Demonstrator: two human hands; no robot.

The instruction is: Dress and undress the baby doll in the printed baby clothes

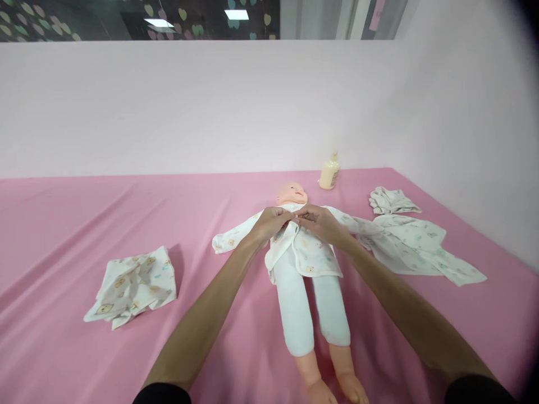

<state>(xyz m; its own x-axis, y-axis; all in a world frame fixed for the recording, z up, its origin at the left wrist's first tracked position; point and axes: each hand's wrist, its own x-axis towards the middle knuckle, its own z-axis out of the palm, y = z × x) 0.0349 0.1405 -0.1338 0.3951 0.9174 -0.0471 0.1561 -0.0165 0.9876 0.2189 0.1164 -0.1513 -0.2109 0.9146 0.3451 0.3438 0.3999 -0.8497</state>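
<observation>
A baby doll (pixel 293 303) lies on its back, feet toward me, its head turned to the right. It wears a white printed baby jacket (pixel 314 255) whose front edges overlap at the chest and part lower down. My left hand (pixel 273 220) pinches the jacket front just below the doll's chin. Against it, my right hand (pixel 322 221) pinches the same spot, fingertips meeting. Whatever fastening lies between the fingers is too small and covered to make out. The doll's white-clad legs end in bare feet (pixel 322 391).
Crumpled printed cloth (pixel 137 286) lies at left on the pink sheet (pixel 63 235). A pump bottle (pixel 329 173) stands beyond the doll's head. At right are a spread white garment (pixel 415 244) and a bunched one (pixel 391 200). White walls (pixel 189 106) border the back and right.
</observation>
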